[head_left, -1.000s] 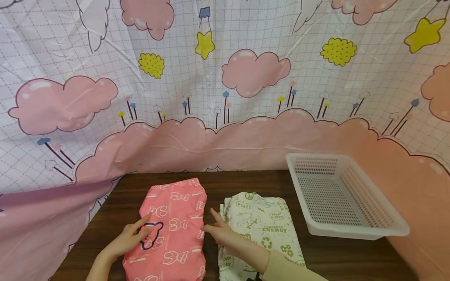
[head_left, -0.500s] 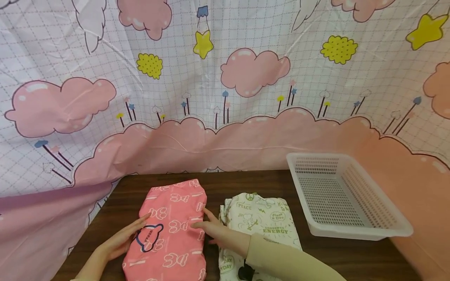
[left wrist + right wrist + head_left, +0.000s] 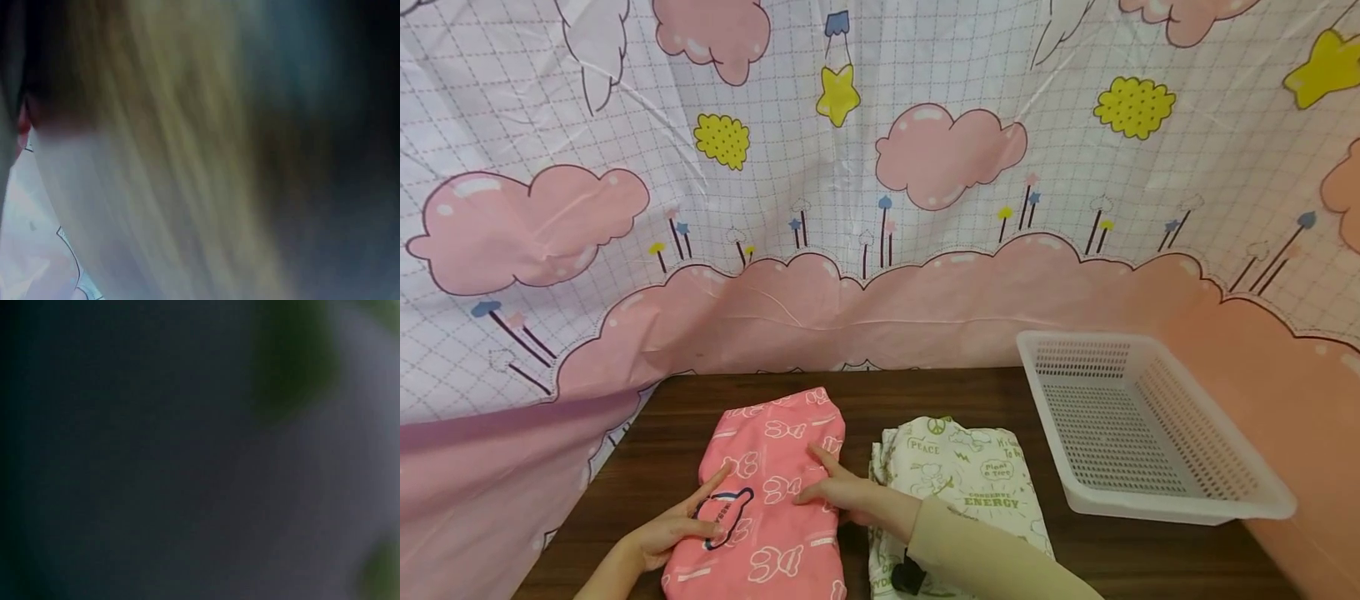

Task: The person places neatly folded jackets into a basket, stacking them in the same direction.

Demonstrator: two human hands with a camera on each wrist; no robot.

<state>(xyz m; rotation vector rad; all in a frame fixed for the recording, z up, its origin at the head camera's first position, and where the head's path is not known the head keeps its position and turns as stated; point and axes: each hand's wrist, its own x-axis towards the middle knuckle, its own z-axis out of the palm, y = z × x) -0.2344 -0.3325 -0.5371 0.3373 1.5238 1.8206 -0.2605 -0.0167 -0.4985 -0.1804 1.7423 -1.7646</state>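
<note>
A folded pink cloth (image 3: 778, 533) with white bunny prints and a dark-outlined bear patch lies on the left half of the table. My left hand (image 3: 670, 529) grips its left edge, with thumb and forefinger spread on top beside the patch. At the opposite edge my right hand (image 3: 842, 487) holds the cloth, thumb and forefinger over the top. The other fingers of both hands are mostly hidden at the cloth's sides. Under my right forearm lies a folded white cloth (image 3: 992, 479) with green lettering. Both wrist views are blurred and too close to show the hands' work.
A white perforated plastic basket (image 3: 1060, 450) stands on the right of the dark wooden table (image 3: 955, 390). Nothing shows inside it. A printed curtain (image 3: 820, 321) with pink clouds hangs behind the table and along its sides.
My right hand has moved left from between the two cloths onto the pink cloth's right edge. The left hand has drawn back from the patch to the left edge. The view has shifted slightly.
</note>
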